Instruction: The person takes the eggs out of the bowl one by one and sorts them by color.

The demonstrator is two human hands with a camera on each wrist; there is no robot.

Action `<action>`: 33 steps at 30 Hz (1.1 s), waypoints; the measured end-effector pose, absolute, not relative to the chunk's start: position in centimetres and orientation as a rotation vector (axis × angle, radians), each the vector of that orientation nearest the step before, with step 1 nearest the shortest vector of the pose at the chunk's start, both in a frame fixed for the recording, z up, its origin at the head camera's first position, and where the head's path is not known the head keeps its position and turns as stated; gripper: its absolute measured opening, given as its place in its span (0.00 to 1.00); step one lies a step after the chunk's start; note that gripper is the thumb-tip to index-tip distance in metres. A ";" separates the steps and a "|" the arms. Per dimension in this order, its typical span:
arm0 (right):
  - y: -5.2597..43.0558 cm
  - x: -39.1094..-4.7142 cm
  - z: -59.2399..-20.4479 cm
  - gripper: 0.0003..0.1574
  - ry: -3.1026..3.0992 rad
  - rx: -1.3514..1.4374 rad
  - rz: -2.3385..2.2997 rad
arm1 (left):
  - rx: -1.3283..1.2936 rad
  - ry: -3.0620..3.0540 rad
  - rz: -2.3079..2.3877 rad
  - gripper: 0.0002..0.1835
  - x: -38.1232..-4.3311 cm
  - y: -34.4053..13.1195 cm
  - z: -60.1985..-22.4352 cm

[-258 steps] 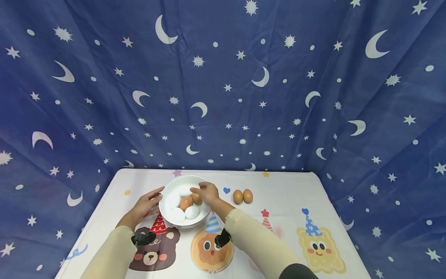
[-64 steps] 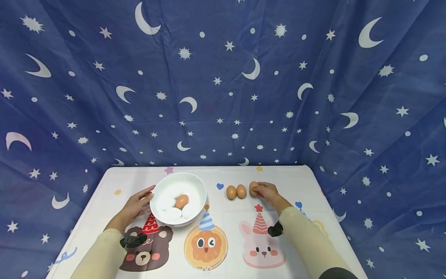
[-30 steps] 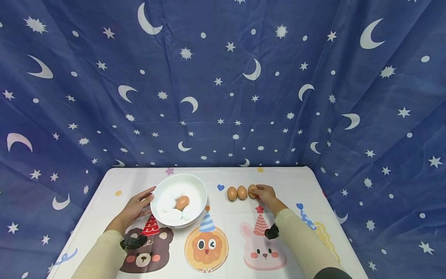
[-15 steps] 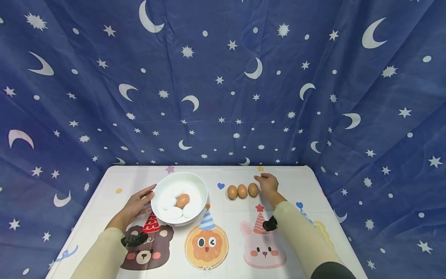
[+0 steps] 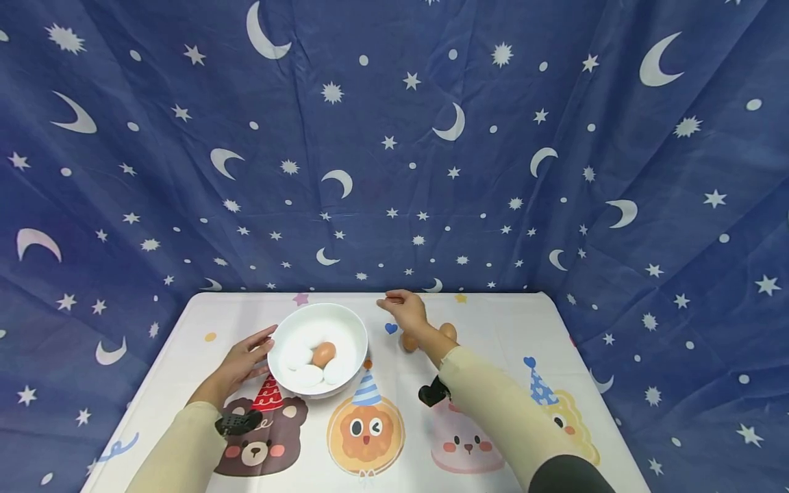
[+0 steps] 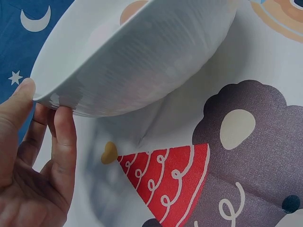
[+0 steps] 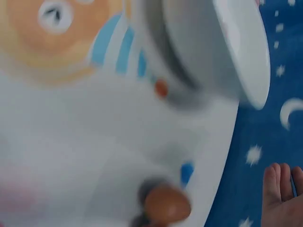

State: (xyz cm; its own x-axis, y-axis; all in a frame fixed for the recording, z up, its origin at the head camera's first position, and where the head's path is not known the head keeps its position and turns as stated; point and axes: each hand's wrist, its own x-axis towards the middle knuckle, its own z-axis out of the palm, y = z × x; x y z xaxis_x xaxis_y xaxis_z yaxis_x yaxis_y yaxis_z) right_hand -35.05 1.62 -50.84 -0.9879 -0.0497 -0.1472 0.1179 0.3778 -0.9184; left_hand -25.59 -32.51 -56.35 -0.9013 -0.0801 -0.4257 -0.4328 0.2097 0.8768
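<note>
Cream sleeves [image 5: 179,445] are extended from the foreground over a white tablecloth [image 5: 401,383] printed with a bear [image 5: 265,452], a round orange face [image 5: 366,435] and a partly covered pink rabbit [image 5: 466,450]. Farther in, the rim of a white bowl [image 5: 335,320] is pinched between thumb and fingers of the left hand [image 5: 242,359]; one brown egg [image 5: 323,354] and several white eggs [image 5: 307,376] are held inside. To the bowl's right, two brown eggs [image 5: 448,331] are seen on the tablecloth, partly screened by the right forearm [image 5: 439,344]. Beyond them, the right hand [image 5: 407,311] is held above the tablecloth, its fingers loosely extended and nothing gripped. The background is filled by a blue curtain [image 5: 394,185] patterned with white moons and stars.
</note>
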 end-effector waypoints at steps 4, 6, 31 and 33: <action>-1.2 -34.1 -50.6 0.29 2.370 -0.036 -1.660 | -0.487 2.195 1.757 0.32 -25.6 -32.4 -56.3; -2.4 -33.6 -50.7 0.31 2.300 -0.042 -1.664 | -0.486 2.190 1.768 0.33 -25.6 -32.4 -56.2; -8.3 -31.6 -55.0 0.34 2.228 0.075 -1.542 | -0.471 2.190 1.776 0.32 -25.5 -32.4 -56.5; -8.4 -31.7 -55.2 0.36 2.210 0.086 -1.525 | -0.475 2.189 1.777 0.31 -25.5 -32.4 -56.5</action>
State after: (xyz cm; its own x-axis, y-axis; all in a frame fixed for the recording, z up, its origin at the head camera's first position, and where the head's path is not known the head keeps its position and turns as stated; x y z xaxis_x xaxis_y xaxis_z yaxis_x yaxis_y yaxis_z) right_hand -31.68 -8.38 -55.23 -0.8964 -0.1996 -0.3957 0.2991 0.3864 -0.8725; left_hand -25.52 -32.36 -56.50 -0.9062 -0.0761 -0.4159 -0.4227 0.1889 0.8864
